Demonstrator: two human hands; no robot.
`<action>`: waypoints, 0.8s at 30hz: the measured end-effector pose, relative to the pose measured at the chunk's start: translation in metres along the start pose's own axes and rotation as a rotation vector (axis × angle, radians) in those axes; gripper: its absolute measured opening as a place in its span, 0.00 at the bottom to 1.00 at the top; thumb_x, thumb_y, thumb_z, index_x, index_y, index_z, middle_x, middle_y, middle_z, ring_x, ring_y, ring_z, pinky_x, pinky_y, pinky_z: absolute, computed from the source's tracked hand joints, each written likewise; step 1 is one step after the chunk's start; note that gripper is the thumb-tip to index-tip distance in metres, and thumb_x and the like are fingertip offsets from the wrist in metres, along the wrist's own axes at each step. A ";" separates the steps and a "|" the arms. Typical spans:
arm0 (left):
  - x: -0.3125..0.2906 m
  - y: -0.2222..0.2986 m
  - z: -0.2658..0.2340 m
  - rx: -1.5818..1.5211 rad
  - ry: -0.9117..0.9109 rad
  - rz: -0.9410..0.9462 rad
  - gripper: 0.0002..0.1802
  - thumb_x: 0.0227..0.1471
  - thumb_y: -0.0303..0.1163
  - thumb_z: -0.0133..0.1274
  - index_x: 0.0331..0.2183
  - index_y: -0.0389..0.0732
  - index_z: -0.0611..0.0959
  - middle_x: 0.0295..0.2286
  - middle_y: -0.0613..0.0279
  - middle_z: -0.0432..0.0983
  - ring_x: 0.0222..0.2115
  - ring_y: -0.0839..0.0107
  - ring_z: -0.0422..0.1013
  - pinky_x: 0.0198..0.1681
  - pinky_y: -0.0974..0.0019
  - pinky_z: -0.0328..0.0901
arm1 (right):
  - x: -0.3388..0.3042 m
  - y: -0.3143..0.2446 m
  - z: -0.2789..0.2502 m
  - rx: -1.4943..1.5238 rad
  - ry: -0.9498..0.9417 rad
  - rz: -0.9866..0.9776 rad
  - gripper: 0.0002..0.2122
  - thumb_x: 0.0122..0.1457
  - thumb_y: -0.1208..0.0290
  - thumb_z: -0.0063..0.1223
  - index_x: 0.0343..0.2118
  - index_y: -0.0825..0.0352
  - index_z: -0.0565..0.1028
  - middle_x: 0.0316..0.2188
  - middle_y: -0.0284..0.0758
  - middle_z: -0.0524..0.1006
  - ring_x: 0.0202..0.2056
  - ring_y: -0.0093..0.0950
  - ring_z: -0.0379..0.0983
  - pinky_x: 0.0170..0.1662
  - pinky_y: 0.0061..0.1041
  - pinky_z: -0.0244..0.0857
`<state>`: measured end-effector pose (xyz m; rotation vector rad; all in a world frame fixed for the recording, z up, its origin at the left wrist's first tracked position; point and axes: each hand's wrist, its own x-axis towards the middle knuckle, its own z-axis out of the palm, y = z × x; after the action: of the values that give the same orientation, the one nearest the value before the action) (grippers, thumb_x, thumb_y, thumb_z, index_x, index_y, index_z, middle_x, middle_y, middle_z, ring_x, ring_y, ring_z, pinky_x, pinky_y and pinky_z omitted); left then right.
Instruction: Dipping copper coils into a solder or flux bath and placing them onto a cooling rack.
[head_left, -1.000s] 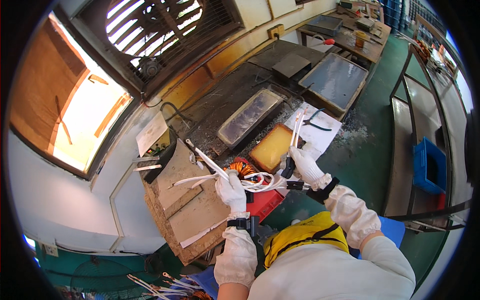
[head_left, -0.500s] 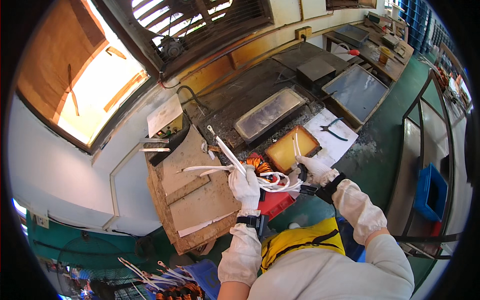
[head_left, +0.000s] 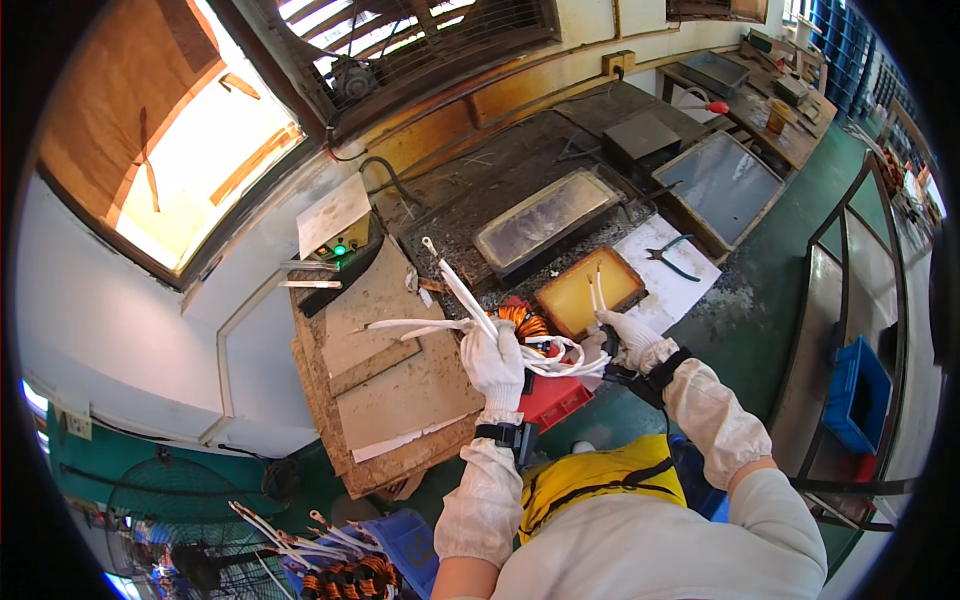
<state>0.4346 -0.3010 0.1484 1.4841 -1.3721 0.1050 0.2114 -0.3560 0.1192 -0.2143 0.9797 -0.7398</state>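
White-gloved, my left hand [head_left: 492, 362] is closed around a bundle of thick white-sleeved leads [head_left: 462, 298]. Their bare ends point up and to the left. Beside it sits a coil of orange-copper wire [head_left: 522, 322], partly hidden by my hand and looped white leads [head_left: 565, 362]. My right hand [head_left: 630, 338], gloved too, is closed on a pair of thinner white leads [head_left: 597, 292]. Their tips stand up over a shallow tray of amber stuff [head_left: 578, 312]; whether they touch it I cannot tell. A red plastic bin [head_left: 552, 402] shows below the coil.
Behind the tray lies a long rectangular metal pot [head_left: 545, 222]. Dark-handled pliers [head_left: 672, 258] rest on white paper. A control box [head_left: 340, 240] stands at the left, with cardboard [head_left: 400, 410] before it. More coils [head_left: 350, 580] fill a blue bin at lower left. A metal rack [head_left: 815, 300] stands right.
A green light on the control box now glows brightly. The whole view has shifted slightly; both hands keep nearly the same pose and hold.
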 end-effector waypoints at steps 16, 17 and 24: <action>0.002 0.001 0.000 -0.009 0.009 0.009 0.08 0.46 0.30 0.49 0.23 0.37 0.79 0.23 0.55 0.75 0.26 0.55 0.71 0.35 0.56 0.63 | 0.007 0.003 -0.005 -0.062 0.073 -0.004 0.05 0.61 0.68 0.45 0.33 0.64 0.69 0.21 0.29 0.71 0.17 0.18 0.66 0.16 0.16 0.62; 0.002 0.001 0.000 -0.009 -0.015 -0.007 0.07 0.46 0.30 0.49 0.23 0.37 0.79 0.23 0.55 0.75 0.26 0.55 0.71 0.35 0.57 0.63 | 0.005 0.002 -0.003 -0.065 0.029 -0.010 0.05 0.61 0.68 0.45 0.33 0.64 0.69 0.21 0.29 0.71 0.17 0.18 0.66 0.16 0.16 0.62; 0.001 -0.001 -0.001 0.009 0.006 0.006 0.07 0.47 0.30 0.49 0.23 0.37 0.79 0.23 0.55 0.75 0.26 0.55 0.71 0.36 0.56 0.63 | -0.010 -0.015 0.021 -0.131 -0.005 -0.113 0.08 0.61 0.64 0.46 0.31 0.63 0.70 0.20 0.30 0.73 0.17 0.19 0.68 0.16 0.16 0.61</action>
<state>0.4366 -0.3015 0.1487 1.4863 -1.3729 0.1198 0.2178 -0.3632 0.1447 -0.3874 1.0189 -0.7780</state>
